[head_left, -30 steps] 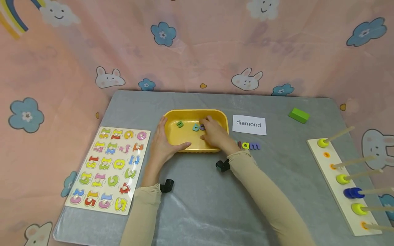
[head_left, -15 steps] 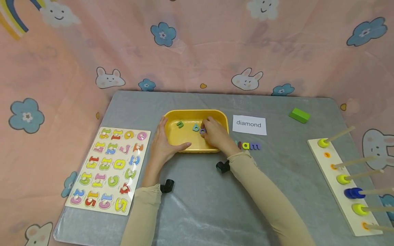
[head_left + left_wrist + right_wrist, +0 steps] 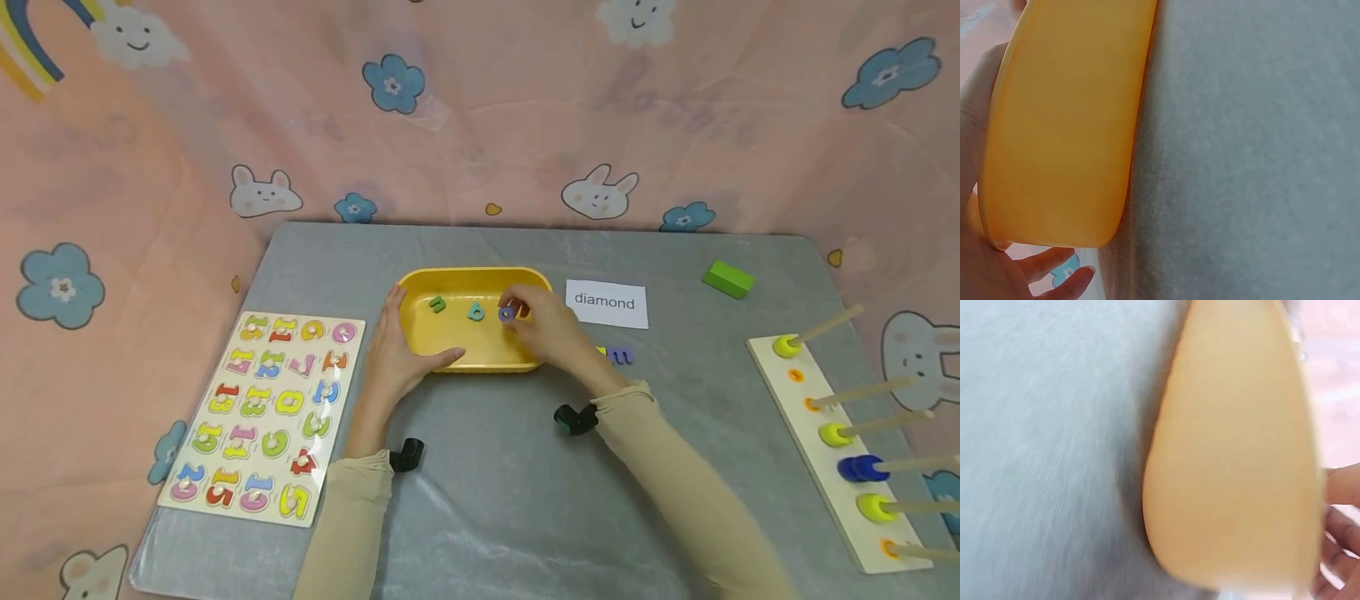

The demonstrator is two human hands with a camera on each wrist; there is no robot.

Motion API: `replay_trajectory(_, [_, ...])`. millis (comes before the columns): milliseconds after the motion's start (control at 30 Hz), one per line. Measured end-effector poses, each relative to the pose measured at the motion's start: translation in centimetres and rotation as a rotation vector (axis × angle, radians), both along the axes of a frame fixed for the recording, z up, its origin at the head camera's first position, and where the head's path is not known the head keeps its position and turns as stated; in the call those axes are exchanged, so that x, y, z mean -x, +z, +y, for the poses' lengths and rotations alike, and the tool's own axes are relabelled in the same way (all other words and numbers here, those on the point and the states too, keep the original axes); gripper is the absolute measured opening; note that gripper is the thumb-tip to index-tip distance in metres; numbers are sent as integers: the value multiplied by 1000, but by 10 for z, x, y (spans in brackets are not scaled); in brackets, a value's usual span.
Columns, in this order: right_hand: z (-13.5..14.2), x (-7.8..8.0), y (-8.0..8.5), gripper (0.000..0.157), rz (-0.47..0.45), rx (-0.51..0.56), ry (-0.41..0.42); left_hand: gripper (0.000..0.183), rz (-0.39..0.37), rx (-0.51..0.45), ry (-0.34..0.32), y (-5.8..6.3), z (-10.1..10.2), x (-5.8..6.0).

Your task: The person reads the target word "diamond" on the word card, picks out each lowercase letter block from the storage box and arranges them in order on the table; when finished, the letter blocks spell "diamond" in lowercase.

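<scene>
A yellow tray (image 3: 483,337) sits at mid-table. My left hand (image 3: 397,358) holds its left end, fingers along the outer wall and thumb over the near rim; the left wrist view shows fingers (image 3: 1066,284) past the tray's corner. Above the right part of the tray, my right hand (image 3: 551,329) pinches a purple toy letter (image 3: 507,313) that looks like an o. Still lying inside are a green letter n (image 3: 437,305) and a teal letter (image 3: 476,312). A purple letter m (image 3: 620,357) lies right of the tray, beside a yellow letter mostly hidden by my right wrist.
A card reading "diamond" (image 3: 606,304) lies right of the tray. A number puzzle board (image 3: 258,421) occupies the left side. At the far right stand a pegged board (image 3: 806,400) with rings and, farther back, a green block (image 3: 727,279).
My right hand has drawn the purple letter rightward, away from the teal one. The right forearm has shifted right and now covers more of the letters on the table. My left hand stays put.
</scene>
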State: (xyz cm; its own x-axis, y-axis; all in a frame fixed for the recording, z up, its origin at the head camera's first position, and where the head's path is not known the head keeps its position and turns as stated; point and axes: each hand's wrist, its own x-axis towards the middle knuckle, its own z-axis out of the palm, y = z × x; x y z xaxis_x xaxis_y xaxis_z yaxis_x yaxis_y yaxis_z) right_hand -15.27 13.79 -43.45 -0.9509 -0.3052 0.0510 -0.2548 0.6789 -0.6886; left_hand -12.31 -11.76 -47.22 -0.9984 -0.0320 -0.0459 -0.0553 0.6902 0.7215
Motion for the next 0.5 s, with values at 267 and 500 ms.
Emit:
replay_trajectory(267, [62, -16, 2, 14, 172, 157, -110, 132, 5, -8, -3, 0, 0, -1])
replay_trajectory(500, [119, -26, -8, 12, 177, 117, -234, 132, 0, 1, -4, 1, 0, -1])
